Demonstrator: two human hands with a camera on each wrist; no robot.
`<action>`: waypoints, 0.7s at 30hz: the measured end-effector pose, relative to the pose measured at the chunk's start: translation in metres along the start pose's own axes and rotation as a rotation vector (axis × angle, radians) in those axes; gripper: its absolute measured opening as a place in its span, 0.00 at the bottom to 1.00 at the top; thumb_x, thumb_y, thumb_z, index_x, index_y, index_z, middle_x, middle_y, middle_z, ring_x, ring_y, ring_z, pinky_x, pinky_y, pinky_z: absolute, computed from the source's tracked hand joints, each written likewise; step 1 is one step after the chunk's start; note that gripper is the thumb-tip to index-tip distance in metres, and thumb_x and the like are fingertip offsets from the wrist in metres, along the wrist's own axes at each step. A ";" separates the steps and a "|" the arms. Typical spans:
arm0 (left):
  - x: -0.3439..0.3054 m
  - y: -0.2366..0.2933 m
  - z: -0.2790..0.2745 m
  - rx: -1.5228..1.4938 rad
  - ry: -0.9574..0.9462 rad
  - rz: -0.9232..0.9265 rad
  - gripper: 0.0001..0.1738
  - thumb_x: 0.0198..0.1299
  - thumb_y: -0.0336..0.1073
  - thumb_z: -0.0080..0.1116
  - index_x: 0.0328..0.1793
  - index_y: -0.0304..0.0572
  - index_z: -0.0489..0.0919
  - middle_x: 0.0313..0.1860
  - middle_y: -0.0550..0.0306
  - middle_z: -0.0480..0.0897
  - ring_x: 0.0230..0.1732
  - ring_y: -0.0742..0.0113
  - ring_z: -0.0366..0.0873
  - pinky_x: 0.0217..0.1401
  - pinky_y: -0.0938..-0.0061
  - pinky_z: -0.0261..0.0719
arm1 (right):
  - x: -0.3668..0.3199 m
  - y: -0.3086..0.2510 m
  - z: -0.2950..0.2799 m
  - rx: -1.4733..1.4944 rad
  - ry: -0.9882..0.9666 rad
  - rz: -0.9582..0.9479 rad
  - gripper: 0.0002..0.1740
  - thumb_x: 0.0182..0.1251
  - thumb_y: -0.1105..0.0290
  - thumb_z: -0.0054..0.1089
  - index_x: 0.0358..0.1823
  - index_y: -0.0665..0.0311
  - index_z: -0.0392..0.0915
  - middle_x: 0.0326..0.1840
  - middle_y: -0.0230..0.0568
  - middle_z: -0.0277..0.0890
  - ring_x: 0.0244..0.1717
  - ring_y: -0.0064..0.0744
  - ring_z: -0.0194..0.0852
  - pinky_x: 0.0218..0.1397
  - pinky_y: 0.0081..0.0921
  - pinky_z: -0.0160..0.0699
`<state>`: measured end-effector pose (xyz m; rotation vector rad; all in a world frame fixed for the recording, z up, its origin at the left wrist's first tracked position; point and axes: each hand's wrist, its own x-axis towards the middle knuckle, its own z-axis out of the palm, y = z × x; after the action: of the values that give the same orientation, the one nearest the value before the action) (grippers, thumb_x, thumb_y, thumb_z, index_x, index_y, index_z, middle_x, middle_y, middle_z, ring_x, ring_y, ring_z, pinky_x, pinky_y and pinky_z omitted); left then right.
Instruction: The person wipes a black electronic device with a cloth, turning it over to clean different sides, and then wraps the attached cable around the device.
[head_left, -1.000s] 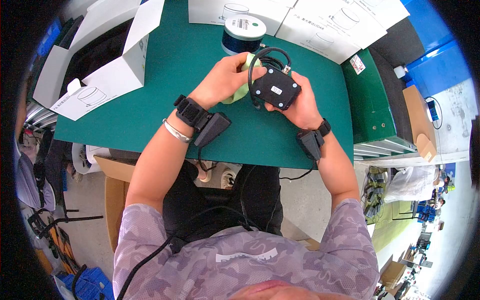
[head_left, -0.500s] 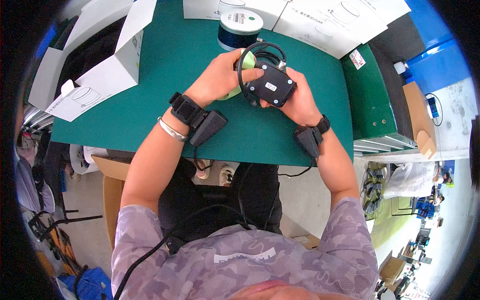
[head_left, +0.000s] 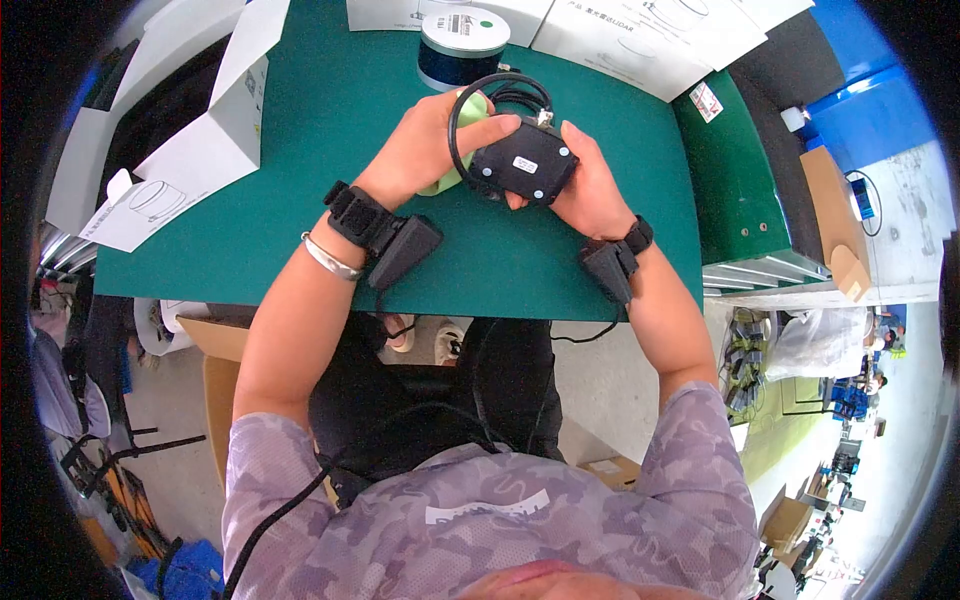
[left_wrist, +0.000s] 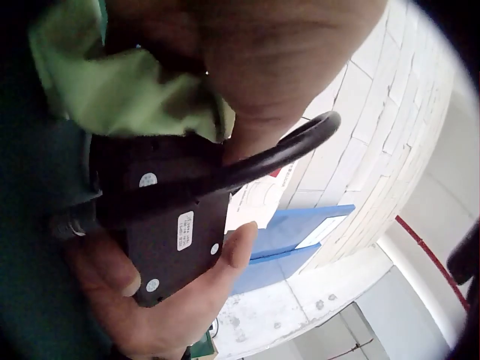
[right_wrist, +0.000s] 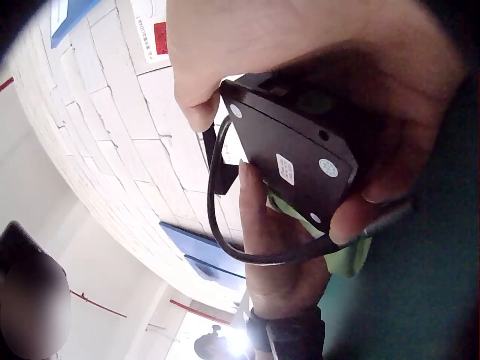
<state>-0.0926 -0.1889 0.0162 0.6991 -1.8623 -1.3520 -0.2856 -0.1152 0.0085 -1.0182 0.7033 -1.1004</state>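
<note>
A flat black box (head_left: pixel 533 153) with a small white label and pale round dots at its corners is held above the green table, its labelled face toward the head camera. My right hand (head_left: pixel 593 190) grips it from the right, fingers and thumb round its edges. At its left side my left hand (head_left: pixel 430 145) holds a light green cloth (head_left: pixel 438 182) against the box, thumb over the edge. A black cable (head_left: pixel 457 118) loops up from the box past the left thumb. In the right wrist view, the cloth (right_wrist: pixel 349 259) shows below the box.
A silver-topped dark cylinder (head_left: pixel 463 48) stands on the table (head_left: pixel 330 130) beyond the hands. An open white carton (head_left: pixel 165 195) is at the left, and white printed boxes (head_left: pixel 615 45) line the back. A green case (head_left: pixel 745 180) stands on the right.
The whole head view has shifted, so table, cylinder and hands appear further left and higher. Both hands keep their hold on the black box and cloth.
</note>
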 end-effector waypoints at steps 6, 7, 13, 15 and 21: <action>0.002 -0.007 -0.001 0.140 0.023 0.040 0.24 0.60 0.55 0.62 0.40 0.37 0.79 0.30 0.55 0.81 0.32 0.72 0.77 0.37 0.75 0.75 | -0.001 -0.001 0.000 -0.019 -0.002 -0.011 0.32 0.74 0.45 0.36 0.62 0.67 0.67 0.48 0.45 0.78 0.36 0.34 0.81 0.35 0.30 0.84; 0.003 -0.008 -0.001 0.125 0.035 0.051 0.24 0.60 0.55 0.61 0.41 0.37 0.79 0.29 0.55 0.81 0.32 0.71 0.77 0.37 0.74 0.75 | -0.001 -0.002 0.002 -0.020 -0.001 -0.011 0.32 0.74 0.45 0.36 0.62 0.67 0.67 0.48 0.45 0.78 0.36 0.34 0.81 0.35 0.30 0.84; 0.003 -0.009 -0.001 0.085 0.074 0.054 0.21 0.63 0.52 0.59 0.40 0.39 0.79 0.28 0.56 0.81 0.31 0.72 0.76 0.37 0.74 0.76 | -0.001 -0.001 -0.001 -0.036 0.090 -0.018 0.28 0.74 0.48 0.36 0.59 0.64 0.69 0.39 0.43 0.81 0.30 0.35 0.81 0.33 0.26 0.80; 0.002 -0.008 -0.001 0.119 0.080 0.067 0.20 0.63 0.51 0.59 0.40 0.39 0.79 0.28 0.56 0.81 0.31 0.72 0.76 0.37 0.74 0.76 | -0.001 0.001 -0.002 -0.092 0.126 -0.018 0.26 0.74 0.50 0.36 0.55 0.64 0.71 0.35 0.41 0.81 0.30 0.34 0.81 0.32 0.24 0.78; 0.002 -0.008 -0.001 0.175 0.073 0.047 0.21 0.62 0.52 0.60 0.38 0.39 0.79 0.27 0.56 0.81 0.31 0.72 0.76 0.37 0.74 0.76 | 0.000 -0.001 0.000 -0.174 0.164 -0.004 0.26 0.75 0.51 0.34 0.52 0.66 0.73 0.35 0.41 0.81 0.28 0.32 0.81 0.31 0.23 0.77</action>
<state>-0.0927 -0.1929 0.0093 0.7775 -1.9418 -1.1286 -0.2860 -0.1152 0.0093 -1.0845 0.9428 -1.1505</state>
